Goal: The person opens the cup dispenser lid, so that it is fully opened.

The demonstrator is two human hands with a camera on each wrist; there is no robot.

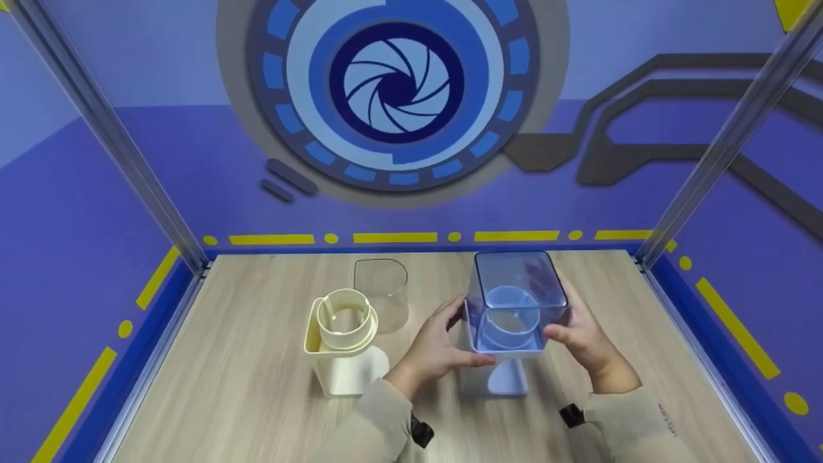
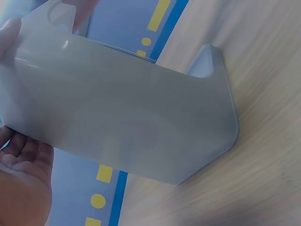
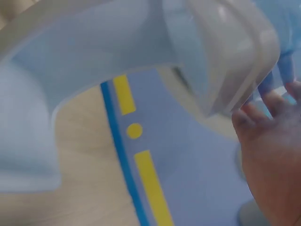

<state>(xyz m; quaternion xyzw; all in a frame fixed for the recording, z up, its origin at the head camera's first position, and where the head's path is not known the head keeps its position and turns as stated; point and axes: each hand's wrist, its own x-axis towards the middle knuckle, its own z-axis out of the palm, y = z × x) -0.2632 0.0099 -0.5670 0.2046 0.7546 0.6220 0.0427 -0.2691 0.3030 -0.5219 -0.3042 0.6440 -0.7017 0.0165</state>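
Observation:
On the right side of the table, a blue plastic stand (image 1: 509, 378) has a round ring (image 1: 512, 328) near its top. A see-through blue cover (image 1: 517, 270) sits over the ring. My left hand (image 1: 432, 347) grips the left side, its thumb along the lower front edge. Opposite it, my right hand (image 1: 586, 341) holds the right side, thumb on the front corner and fingers behind. The left wrist view shows the stand's smooth side wall (image 2: 122, 113) close up. In the right wrist view, the fingers of my right hand (image 3: 273, 150) bend round the cover's edge.
To the left stands a similar cream stand (image 1: 337, 376) with a round cream ring (image 1: 347, 321) on top. Just behind it is a clear cover (image 1: 389, 312). The wooden table (image 1: 244, 360) is bordered by blue panels (image 1: 71, 238) and metal posts (image 1: 141, 173).

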